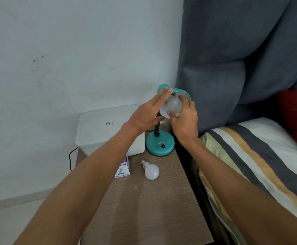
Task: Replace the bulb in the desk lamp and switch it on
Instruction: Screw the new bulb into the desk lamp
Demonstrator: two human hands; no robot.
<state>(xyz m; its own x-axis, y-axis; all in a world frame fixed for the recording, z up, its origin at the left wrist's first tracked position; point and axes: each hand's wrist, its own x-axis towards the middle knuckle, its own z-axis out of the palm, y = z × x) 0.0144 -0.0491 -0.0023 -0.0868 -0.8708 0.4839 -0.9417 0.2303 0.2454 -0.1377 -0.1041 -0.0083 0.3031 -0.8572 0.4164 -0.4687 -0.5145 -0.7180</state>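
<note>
a: where's the bulb in the shade (174,105)?

b: inside the teal lamp shade (182,93), which is tipped toward the camera. the right hand (184,121) has its fingertips closed around the bulb's dome. the screw end and socket are hidden behind it, so i can't tell how far in it sits.

a: and the left hand (146,113)?

b: laid along the shade's left edge, fingers straight, thumb under the rim. it hides that side of the shade and most of the lamp's neck. whether it's gripping or only bracing is unclear.

a: anything else?

b: 1 spare bulb (151,170) lies on its side on the wooden nightstand (153,209), near a small bulb box (122,169) half covered by the left forearm. the lamp base (160,143) stands behind them, with a dark switch (163,146) whose position is too small to read.
</note>
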